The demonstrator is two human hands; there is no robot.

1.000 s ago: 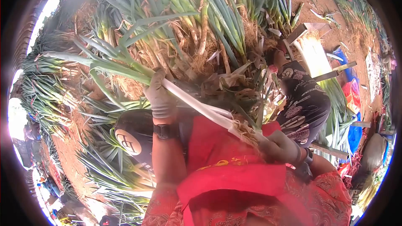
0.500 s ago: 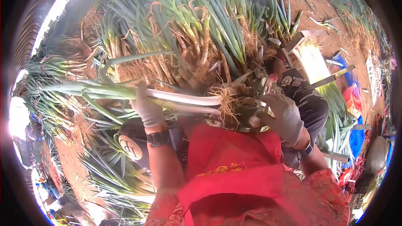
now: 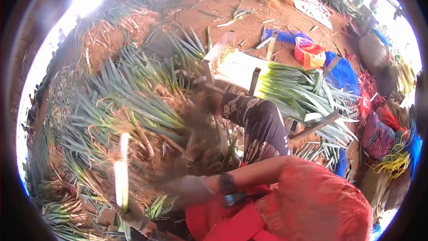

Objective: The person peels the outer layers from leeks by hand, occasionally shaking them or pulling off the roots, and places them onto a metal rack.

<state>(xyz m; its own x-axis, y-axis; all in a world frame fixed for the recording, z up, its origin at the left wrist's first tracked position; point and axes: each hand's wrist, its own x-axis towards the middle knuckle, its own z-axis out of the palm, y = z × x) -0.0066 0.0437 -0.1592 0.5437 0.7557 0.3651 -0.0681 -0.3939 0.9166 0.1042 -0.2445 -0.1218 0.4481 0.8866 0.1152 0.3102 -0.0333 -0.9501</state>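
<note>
OK so your left hand (image 3: pixel 135 220) has a leek (image 3: pixel 121 178) gripped, roots up, lower left of the frame. Your right hand (image 3: pixel 191 190) is pretty blurry near bottom centre, so I can't tell if it's wide or narrow. Bundled leeks (image 3: pixel 290 85) lie in the rack (image 3: pixel 254 81), upper right.

The left hand (image 3: pixel 135 218) holds some leek (image 3: pixel 121 180) upright.

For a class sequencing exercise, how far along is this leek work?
Looks done: the white-stalked leeks stacked in the metal frame. In hand: a pale leek, held by the left hand; the right hand is blurred. Apparently left: the brown-sheathed leeks heaped nearby; their number is unclear.
</note>
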